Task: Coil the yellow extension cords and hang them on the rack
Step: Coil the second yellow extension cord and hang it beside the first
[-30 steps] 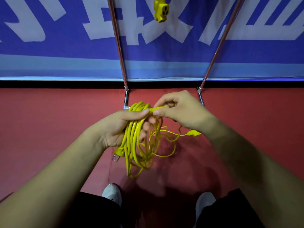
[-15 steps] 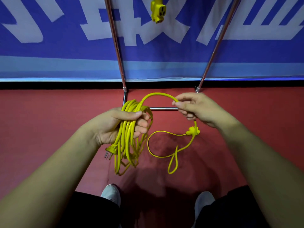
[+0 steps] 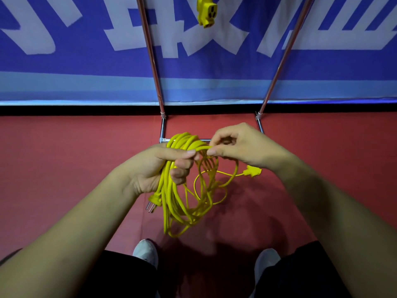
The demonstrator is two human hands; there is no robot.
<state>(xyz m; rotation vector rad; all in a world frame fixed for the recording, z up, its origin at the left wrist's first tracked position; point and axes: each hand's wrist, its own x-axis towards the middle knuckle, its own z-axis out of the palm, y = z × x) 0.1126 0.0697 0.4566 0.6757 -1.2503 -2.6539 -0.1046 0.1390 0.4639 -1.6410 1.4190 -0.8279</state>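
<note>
My left hand (image 3: 165, 168) grips the top of a yellow extension cord coil (image 3: 180, 207) that hangs down in several loops. Its pronged plug (image 3: 155, 201) dangles below my left wrist. My right hand (image 3: 242, 147) pinches a strand of the same cord right beside my left thumb. The cord's socket end (image 3: 253, 171) hangs under my right wrist on a loose loop. The metal rack (image 3: 153, 61) stands just ahead, with two slanted poles and a low crossbar behind the coil. A yellow socket of another cord (image 3: 206, 11) hangs from the rack at the top.
A blue banner with large white characters (image 3: 64, 61) covers the wall behind the rack. The floor (image 3: 64, 168) is red. My two white shoes (image 3: 146, 250) and dark trouser legs show at the bottom edge.
My right hand, which held a wide loop out to the right half a second ago, has come back to my left hand and laid that loop onto the coil. Less loose cord hangs free.
</note>
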